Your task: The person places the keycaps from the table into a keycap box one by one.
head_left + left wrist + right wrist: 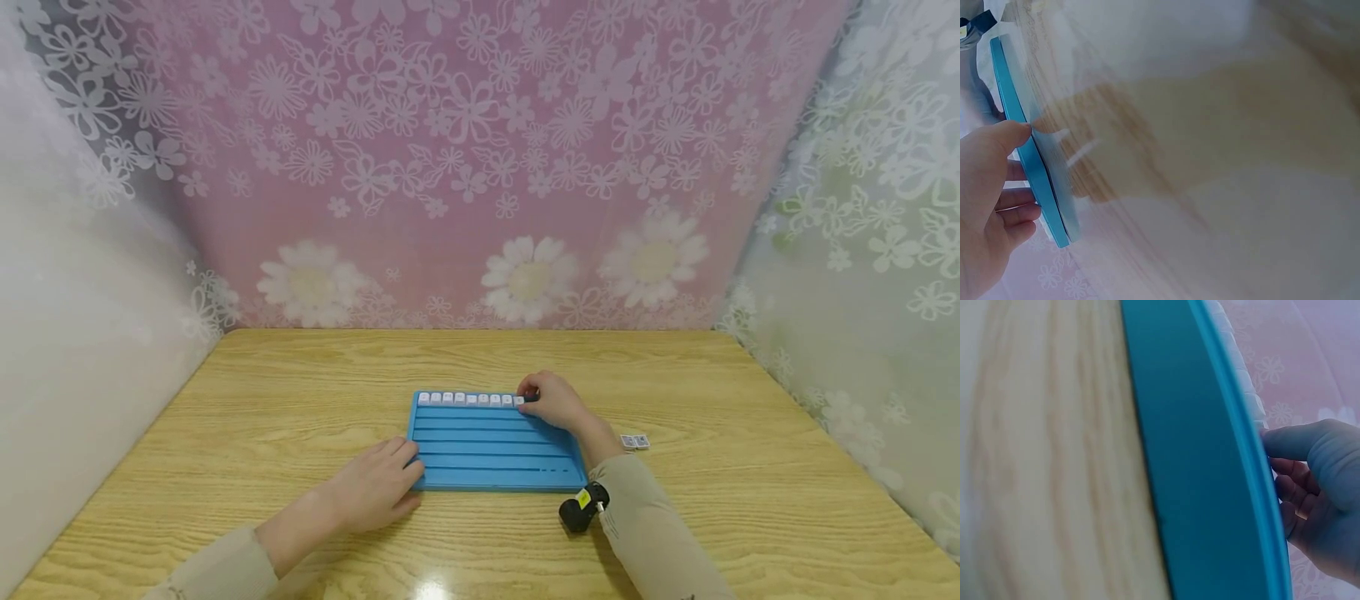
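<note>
A blue slotted tray (487, 458) lies on the table, with several small white keycap-like blocks (460, 398) lined up along its far row. My left hand (378, 483) grips the tray's near left corner; in the left wrist view the thumb presses one side of the blue edge (1038, 172) and the fingers are on the other. At the right end of the row, my right hand (555, 402) pinches the last white block (519, 401) between thumb and fingertips. The right wrist view shows the thumb (1294, 440) at the row beyond the tray's blue wall (1197, 456).
Two small white pieces with dark marks (634, 442) lie on the table right of the tray, beside the right forearm. A black wrist camera (581, 510) sits at the right sleeve, near the tray's front right corner. Floral curtains (465, 167) stand around the wooden table (300, 383).
</note>
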A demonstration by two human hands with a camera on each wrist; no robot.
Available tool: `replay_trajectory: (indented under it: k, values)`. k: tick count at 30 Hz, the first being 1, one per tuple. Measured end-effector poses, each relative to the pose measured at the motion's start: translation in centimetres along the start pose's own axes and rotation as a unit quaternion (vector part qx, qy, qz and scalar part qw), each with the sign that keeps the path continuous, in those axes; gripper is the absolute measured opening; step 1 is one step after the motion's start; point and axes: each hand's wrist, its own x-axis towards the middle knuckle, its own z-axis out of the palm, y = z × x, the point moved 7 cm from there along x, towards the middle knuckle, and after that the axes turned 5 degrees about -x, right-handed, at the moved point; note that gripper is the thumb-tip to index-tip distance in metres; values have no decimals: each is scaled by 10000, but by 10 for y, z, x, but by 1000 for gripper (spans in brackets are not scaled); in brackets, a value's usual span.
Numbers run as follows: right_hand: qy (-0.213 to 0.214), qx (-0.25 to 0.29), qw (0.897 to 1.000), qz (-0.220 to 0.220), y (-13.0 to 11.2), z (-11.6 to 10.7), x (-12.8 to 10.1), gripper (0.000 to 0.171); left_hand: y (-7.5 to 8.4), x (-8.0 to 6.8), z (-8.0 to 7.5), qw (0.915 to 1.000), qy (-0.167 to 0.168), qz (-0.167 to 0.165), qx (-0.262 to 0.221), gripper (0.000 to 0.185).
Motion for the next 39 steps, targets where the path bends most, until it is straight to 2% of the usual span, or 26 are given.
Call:
replay_trajectory:
  k: [7, 16, 25, 32, 39]
  values:
    - [-1, -25, 10000, -37, -1, 0, 1, 14, 1, 0, -3, 10000, 90, 30, -24, 32]
    - [-105, 167, 9998, 2, 2, -5, -4, 18, 1, 0, -2, 10000, -36, -30, -34, 33]
    - [0, 496, 9986, -201, 13, -24, -18, 24, 2, -1, -2, 9999, -20, -34, -93, 33]
    - [105, 844, 9959, -296, 24, -49, -36, 25, 3, -1, -3, 10000, 30, 19, -33, 32]
    - [190, 882, 9956, -256, 48, -70, -53, 27, 4, -1, -4, 9999, 134, 99, 26, 30]
